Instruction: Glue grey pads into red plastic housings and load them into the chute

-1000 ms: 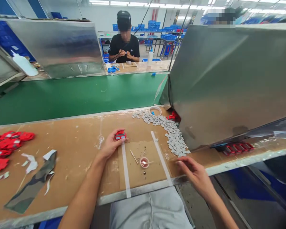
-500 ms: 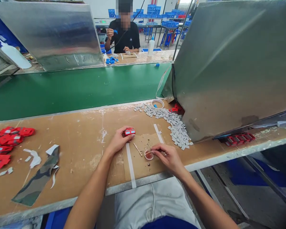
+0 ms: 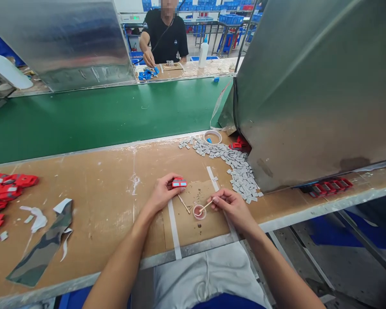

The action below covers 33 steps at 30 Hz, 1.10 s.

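Note:
Between the fingers of my left hand is a small red plastic part with pale window-like patches, much like a toy vehicle body. My right hand pinches a thin wooden stick, its lower end inside a small round cup of reddish liquid. To the left of the cup a second stick lies on the cardboard, its upper end close to my left fingers. Dark spots dot the cardboard around the cup.
Many small grey pieces spread beside a tape roll. Red parts and a camouflage strip lie left. Metal panels rise on both sides. Beyond the green belt, a co-worker handles blue parts.
My right hand has shifted slightly right and up, showing more of the stick in the cup. The red part moved slightly right and down in view. The co-worker's hand lowered to the blue parts.

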Each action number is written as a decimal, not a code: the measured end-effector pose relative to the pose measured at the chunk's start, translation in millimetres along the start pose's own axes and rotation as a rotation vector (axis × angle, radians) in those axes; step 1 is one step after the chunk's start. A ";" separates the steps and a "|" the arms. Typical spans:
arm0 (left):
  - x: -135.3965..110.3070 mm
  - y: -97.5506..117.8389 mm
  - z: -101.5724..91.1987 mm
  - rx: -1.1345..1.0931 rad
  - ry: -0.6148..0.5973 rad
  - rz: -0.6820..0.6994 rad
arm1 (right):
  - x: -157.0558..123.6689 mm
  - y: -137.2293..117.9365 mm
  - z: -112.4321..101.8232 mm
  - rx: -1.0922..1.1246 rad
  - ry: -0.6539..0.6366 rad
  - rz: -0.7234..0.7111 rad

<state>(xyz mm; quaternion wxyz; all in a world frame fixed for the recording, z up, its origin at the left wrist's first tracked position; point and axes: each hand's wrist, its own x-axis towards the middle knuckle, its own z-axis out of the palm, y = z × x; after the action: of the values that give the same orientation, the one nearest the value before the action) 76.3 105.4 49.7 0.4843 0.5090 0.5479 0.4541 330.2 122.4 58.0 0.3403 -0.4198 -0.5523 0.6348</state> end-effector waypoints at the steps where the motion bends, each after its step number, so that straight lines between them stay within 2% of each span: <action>1: 0.9 -0.5 0.4 -0.001 0.010 -0.005 | 7.0 -8.1 0.0 0.002 -0.008 -0.021; 5: 4.4 -2.3 0.7 0.066 0.081 0.010 | 47.6 -48.5 9.5 -0.038 -0.062 -0.176; 8: 5.7 -3.2 0.9 0.132 0.132 0.042 | 73.6 -65.5 23.6 -0.104 -0.054 -0.294; 12: 5.7 -2.2 2.6 0.195 0.146 0.077 | 83.8 -57.3 35.5 -0.239 0.009 -0.382; 17: 6.0 1.2 4.0 0.326 0.158 0.077 | 83.1 -41.5 37.4 -0.363 0.000 -0.384; 26: 5.1 1.0 4.2 0.380 0.133 0.109 | 86.2 -36.1 42.2 -0.431 -0.029 -0.415; 33: 5.4 2.1 4.7 0.403 0.134 0.142 | 82.0 -36.9 44.0 -0.512 -0.047 -0.507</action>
<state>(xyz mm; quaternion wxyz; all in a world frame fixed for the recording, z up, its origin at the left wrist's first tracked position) 81.1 111.0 50.9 0.3022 0.6016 0.6211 0.4013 255.0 183.4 83.2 0.3580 -0.3263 -0.7877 0.3807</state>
